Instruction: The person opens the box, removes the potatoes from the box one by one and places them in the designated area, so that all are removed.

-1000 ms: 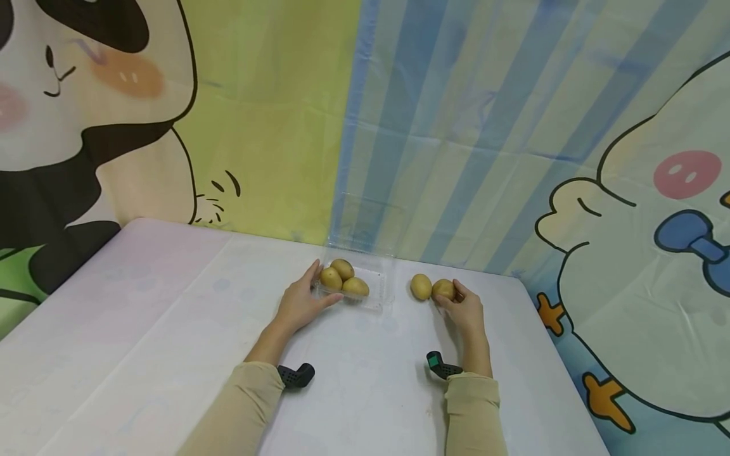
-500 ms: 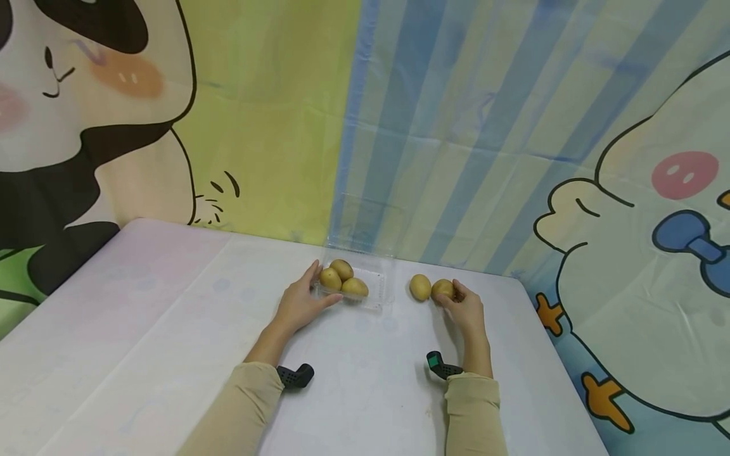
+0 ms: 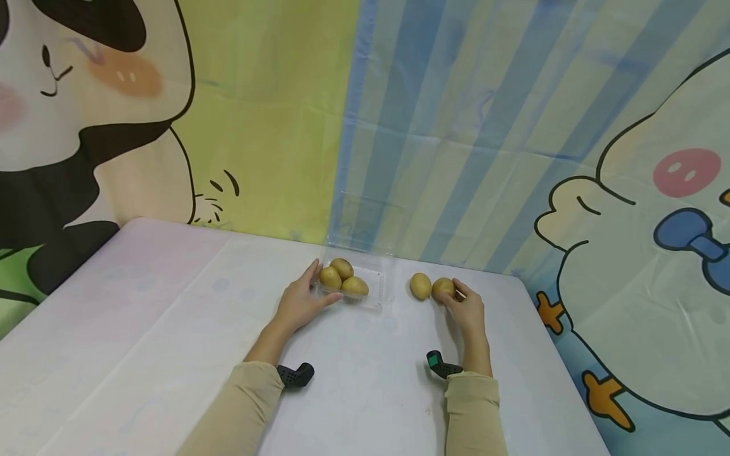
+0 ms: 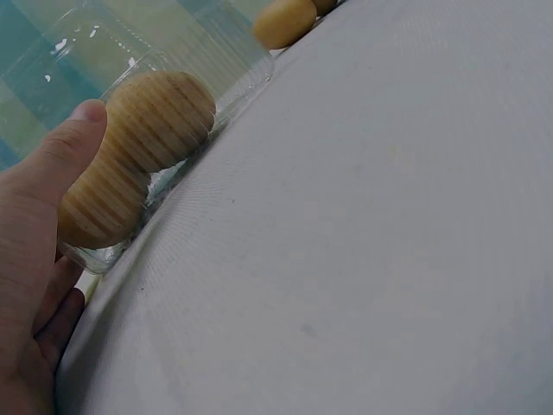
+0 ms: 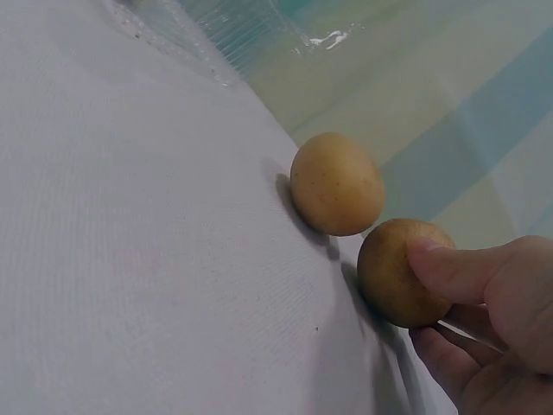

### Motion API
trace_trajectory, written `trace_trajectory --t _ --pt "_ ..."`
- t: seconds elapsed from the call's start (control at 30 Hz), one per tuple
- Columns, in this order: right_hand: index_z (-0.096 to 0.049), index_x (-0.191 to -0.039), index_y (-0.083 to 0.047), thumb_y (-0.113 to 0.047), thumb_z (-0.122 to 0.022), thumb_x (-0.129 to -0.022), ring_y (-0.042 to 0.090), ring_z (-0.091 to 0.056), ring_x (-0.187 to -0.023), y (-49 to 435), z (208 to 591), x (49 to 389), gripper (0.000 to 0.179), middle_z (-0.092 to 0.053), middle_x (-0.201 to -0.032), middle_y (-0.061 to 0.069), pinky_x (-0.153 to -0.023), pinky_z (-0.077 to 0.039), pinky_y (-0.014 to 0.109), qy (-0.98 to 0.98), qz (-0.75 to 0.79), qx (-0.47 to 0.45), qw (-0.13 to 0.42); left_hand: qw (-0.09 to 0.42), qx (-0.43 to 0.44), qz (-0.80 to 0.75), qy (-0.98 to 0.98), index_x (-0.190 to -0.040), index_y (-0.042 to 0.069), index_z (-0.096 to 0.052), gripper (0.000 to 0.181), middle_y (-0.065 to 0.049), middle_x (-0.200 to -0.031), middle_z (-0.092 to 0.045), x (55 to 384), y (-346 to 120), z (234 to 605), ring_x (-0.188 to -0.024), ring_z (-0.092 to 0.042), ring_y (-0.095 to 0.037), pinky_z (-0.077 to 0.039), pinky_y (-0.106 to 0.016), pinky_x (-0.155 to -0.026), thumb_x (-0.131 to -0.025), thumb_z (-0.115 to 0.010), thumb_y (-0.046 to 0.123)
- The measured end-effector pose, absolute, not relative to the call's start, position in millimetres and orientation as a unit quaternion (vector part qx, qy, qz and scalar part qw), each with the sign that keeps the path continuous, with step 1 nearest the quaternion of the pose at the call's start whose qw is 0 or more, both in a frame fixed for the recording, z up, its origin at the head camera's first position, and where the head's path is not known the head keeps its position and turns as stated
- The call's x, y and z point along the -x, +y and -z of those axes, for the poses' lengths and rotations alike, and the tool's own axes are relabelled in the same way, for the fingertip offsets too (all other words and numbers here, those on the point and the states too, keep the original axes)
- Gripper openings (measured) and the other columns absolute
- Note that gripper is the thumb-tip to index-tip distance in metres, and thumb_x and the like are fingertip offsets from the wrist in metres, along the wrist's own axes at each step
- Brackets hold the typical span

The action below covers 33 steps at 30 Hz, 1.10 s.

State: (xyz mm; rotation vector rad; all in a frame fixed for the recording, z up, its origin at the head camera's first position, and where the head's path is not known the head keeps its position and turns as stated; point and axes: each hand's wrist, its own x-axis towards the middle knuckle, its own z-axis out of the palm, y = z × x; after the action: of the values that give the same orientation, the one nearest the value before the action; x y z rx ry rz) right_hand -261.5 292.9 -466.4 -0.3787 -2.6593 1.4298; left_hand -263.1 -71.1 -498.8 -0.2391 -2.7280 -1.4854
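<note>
My left hand [image 3: 299,305] grips the left end of a clear plastic container [image 3: 375,284], thumb along its front wall. Three yellow-brown potatoes [image 3: 355,287] sit together in the container's left part. Through the ribbed wall in the left wrist view, two of these potatoes [image 4: 160,121] show near my thumb [image 4: 73,143]. To the right, my right hand [image 3: 469,311] pinches one potato [image 5: 399,272] between thumb and fingers, low over the table. Just left of it lies another loose potato [image 5: 337,184], close beside the held one.
The container's transparent lid [image 3: 365,221] stands raised at the back, against the striped backdrop [image 3: 456,126]. A white cloth covers the table [image 3: 353,380], whose back edge runs right behind the container. Black wrist devices [image 3: 296,376] are strapped to both forearms.
</note>
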Motion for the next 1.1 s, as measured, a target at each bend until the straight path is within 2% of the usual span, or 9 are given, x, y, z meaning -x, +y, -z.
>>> trace_trajectory --t 0.9,1.1 --pt "-0.049 -0.137 -0.001 -0.018 -0.068 -0.089 0.035 -0.054 -0.123 289.8 467.5 260.0 0.054 -0.049 -0.14 0.019 -0.102 -0.046 0.042 -0.874 -0.459 0.125 0.094 0.021 0.082 0.472 -0.877 -0.154 0.017 -0.015 0.108 -0.005 -0.152 -0.036 264.4 -70.8 502.2 -0.136 -0.041 -0.029 -0.033 -0.047 -0.112 -0.073 -0.067 0.067" --pt "-0.05 -0.136 -0.002 -0.02 -0.068 -0.089 0.033 -0.055 -0.123 291.0 466.2 258.8 0.054 -0.051 -0.139 0.018 -0.103 -0.045 0.042 -0.876 -0.456 0.124 0.091 0.024 0.086 0.474 -0.876 -0.153 0.015 -0.017 0.107 -0.004 -0.152 -0.037 264.5 -70.8 501.2 -0.136 -0.041 -0.03 -0.034 -0.048 -0.111 -0.074 -0.068 0.065"
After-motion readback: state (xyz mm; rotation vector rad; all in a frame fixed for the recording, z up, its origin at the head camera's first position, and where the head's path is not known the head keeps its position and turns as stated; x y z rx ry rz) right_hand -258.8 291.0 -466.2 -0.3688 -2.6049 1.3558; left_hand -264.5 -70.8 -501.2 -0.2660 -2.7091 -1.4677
